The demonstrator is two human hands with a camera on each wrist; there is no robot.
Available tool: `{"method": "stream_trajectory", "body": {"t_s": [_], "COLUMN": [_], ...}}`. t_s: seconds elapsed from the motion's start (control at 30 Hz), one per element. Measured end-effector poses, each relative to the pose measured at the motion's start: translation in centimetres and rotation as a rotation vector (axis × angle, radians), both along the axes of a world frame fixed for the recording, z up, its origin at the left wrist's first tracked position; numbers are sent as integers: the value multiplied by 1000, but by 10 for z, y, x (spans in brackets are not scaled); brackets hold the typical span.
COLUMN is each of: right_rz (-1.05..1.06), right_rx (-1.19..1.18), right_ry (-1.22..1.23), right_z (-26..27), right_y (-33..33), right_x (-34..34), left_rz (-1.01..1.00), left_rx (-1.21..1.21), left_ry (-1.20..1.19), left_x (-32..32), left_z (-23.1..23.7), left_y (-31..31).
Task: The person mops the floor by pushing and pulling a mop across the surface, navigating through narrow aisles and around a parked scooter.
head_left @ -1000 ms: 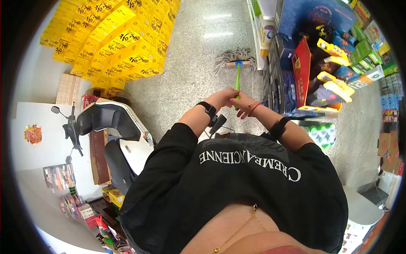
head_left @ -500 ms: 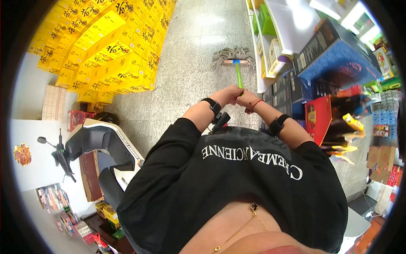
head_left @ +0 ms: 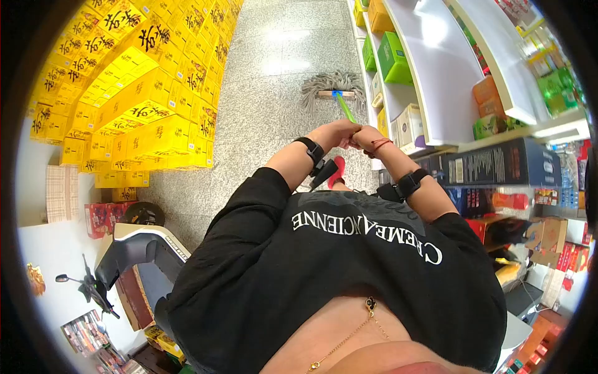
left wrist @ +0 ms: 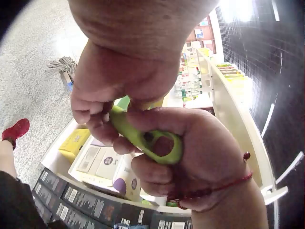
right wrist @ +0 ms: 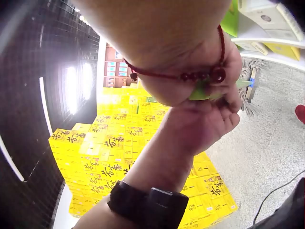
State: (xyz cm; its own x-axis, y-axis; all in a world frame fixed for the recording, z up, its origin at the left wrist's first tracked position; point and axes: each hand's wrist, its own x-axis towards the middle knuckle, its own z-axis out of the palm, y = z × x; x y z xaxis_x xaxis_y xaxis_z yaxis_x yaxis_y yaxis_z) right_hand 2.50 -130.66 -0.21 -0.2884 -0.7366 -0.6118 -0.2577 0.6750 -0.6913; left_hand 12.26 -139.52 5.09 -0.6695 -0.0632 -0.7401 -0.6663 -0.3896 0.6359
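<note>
A mop (head_left: 333, 82) with grey strands lies spread on the speckled floor ahead, its green handle (head_left: 345, 108) slanting back to both hands. The left hand (head_left: 336, 134) curls around the handle just below the right one. At the top end, the right hand (head_left: 370, 138), with a red bracelet at its wrist, grips the handle beside its looped tip (left wrist: 164, 147). The two hands lie against each other in front of the person's body. In the right wrist view, fingers hide most of the handle (right wrist: 200, 91).
Stacked yellow boxes (head_left: 159, 118) line the left side, with a parked scooter (head_left: 146, 249) nearer. White shelves (head_left: 445, 93) holding packages stand close on the right, above dark boxes (head_left: 498, 163). A red shoe (head_left: 337, 171) shows below the hands. Speckled floor (head_left: 261, 93) runs between.
The view has advanced along the aisle: the scooter and yellow boxes slide back, and white shelves fill the right. The mop head sits slightly further left in view. Both hands keep their grip.
</note>
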Motion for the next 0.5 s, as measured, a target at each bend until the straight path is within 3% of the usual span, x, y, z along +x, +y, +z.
{"method": "stream_trajectory", "body": {"t_s": [0.03, 0.1, 0.17, 0.23, 0.3, 0.37, 0.4, 0.43, 0.5], "right_rz": [56, 144, 219, 237, 243, 244, 283, 286, 267], "right_rx": [-71, -64, -56, -74, -32, 45, 12, 20, -32], "right_ry": [13, 132, 262, 228, 236, 277, 275, 271, 303], "right_z": [-4, 0, 15, 21, 36, 53, 38, 39, 37], "right_y": [-17, -61, -93, -144, -186, -223, -245, -263, -291], "right_x": [-9, -29, -42, -67, -84, -102, -115, -125, -140], "left_rz": [2, -356, -259, -18, 26, -274, 43, 44, -222], "left_rx": [5, -457, -350, -219, -244, -424, -184, -176, -397], "left_ry": [1, 380, 317, -154, -146, 213, -197, -200, -28], "left_x": [-9, -28, -55, -85, -100, -114, -130, -137, -146], "left_z": [-10, -51, -59, -37, -37, -60, -21, -20, -20], "left_y": [-19, -72, -108, -147, -184, -239, -241, -257, -285]}}
